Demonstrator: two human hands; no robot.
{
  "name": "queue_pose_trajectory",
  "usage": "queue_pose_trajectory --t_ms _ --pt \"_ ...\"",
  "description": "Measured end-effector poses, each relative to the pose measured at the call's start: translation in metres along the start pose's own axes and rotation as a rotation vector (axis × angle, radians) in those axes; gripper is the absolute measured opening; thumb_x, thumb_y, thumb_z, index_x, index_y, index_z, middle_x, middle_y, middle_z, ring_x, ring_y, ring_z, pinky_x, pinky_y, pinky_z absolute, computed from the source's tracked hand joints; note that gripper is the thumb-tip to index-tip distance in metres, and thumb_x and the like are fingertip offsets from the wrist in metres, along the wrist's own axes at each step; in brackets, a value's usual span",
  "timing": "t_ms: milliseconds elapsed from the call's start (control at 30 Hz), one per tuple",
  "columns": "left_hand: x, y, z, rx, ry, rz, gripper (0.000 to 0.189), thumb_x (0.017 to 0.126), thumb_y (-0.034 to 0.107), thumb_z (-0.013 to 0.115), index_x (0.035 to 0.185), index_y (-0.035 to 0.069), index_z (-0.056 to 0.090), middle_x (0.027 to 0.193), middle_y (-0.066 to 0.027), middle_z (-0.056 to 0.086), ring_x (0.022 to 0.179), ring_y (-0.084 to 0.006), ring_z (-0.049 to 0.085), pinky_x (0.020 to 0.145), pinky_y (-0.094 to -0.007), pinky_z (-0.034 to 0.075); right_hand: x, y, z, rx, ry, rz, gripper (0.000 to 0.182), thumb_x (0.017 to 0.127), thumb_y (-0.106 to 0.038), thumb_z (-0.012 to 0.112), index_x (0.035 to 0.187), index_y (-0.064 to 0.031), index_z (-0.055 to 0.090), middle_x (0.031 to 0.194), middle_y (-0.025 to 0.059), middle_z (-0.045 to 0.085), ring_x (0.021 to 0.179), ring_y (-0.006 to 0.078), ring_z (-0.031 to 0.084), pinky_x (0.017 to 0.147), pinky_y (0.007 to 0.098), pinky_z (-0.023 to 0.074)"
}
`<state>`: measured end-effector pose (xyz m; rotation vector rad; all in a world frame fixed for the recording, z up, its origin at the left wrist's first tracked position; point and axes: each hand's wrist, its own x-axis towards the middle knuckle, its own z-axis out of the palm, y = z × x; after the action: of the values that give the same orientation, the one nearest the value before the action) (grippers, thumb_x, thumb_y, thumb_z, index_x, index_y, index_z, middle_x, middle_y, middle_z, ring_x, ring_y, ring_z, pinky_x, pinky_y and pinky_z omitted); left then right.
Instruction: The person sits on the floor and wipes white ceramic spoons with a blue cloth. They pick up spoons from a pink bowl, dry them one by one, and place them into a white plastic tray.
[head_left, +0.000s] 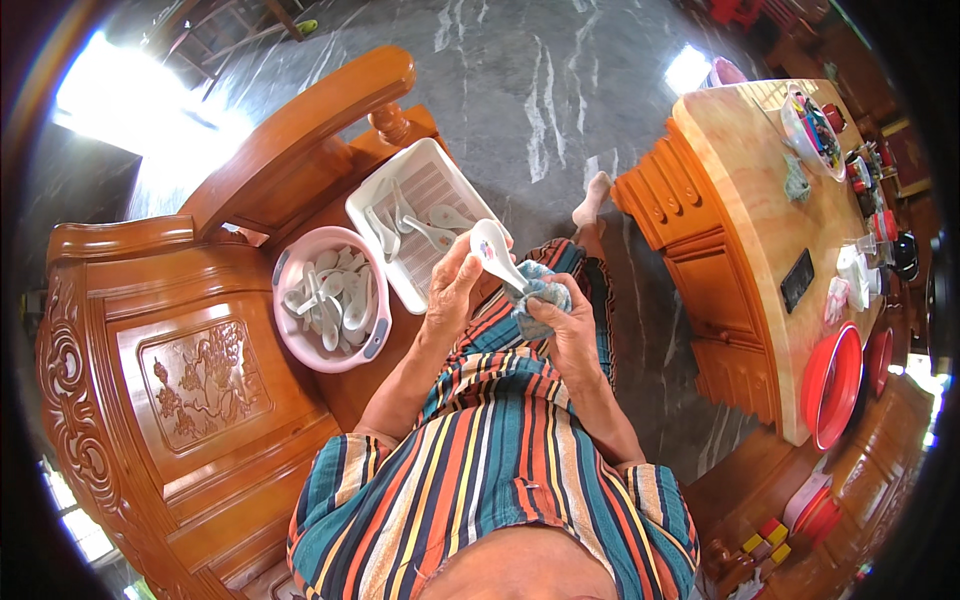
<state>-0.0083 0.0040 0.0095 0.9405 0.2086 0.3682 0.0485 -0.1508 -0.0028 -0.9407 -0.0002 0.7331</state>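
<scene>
Between my hands, over my lap, is a white ceramic soup spoon (491, 251) with a small floral print in its bowl. My left hand (454, 281) holds the bowl end, its fingers partly hidden behind the spoon. Bunched in my right hand (568, 322) is a blue-and-white cloth (541, 300), wrapped around the end of the handle. To my left, a pink plastic basin (379, 300) holds a heap of white soup spoons (334, 296). Beyond it, a white plastic tray (469, 176) contains several similar spoons (431, 234), lying apart from one another.
I sit on a carved wooden bench (202, 382). A stone-topped wooden table (742, 195) stands at right. On it are a smartphone (796, 280), a red basin (831, 386), a bowl of assorted items (814, 135) and a crumpled green bag (796, 180). Grey marbled floor (510, 90) lies ahead.
</scene>
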Motion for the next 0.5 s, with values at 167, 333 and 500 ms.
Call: queue_pose_trajectory --t_ms 167,333,500 --pt "0.003 0.0 -0.01 -0.162 0.005 -0.094 0.061 0.092 0.047 0.05 0.126 -0.004 0.045 0.104 -0.0113 0.059 0.09 -0.0177 0.059 0.081 -0.0298 0.049 -0.004 -0.018 0.001 -0.121 0.067 -0.236 0.027 0.083 -0.008 0.066 0.109 -0.006 0.056 0.095 0.0012 0.06 0.081 0.0075 0.058 0.071 0.0214 0.0491" --pt "0.005 -0.004 -0.008 -0.212 -0.042 -0.176 0.065 0.093 0.049 0.045 0.124 -0.007 0.046 0.097 -0.0115 0.059 0.082 -0.0166 0.057 0.075 -0.0301 0.048 -0.014 -0.036 0.01 -0.487 -0.108 -0.524 0.053 0.092 -0.018 0.053 0.136 0.0028 0.033 0.116 0.008 0.052 0.093 0.0129 0.053 0.084 0.0246 0.0447" --pt "-0.007 -0.01 -0.004 0.366 -0.061 -0.295 0.055 0.096 0.046 0.041 0.113 -0.005 0.055 0.096 -0.0077 0.06 0.08 -0.011 0.051 0.067 -0.0269 0.043 -0.002 -0.017 0.017 -1.186 -0.159 -0.812 0.069 0.082 -0.016 0.061 0.139 0.0031 0.028 0.131 0.0212 0.041 0.109 0.0362 0.041 0.097 0.0441 0.0309"
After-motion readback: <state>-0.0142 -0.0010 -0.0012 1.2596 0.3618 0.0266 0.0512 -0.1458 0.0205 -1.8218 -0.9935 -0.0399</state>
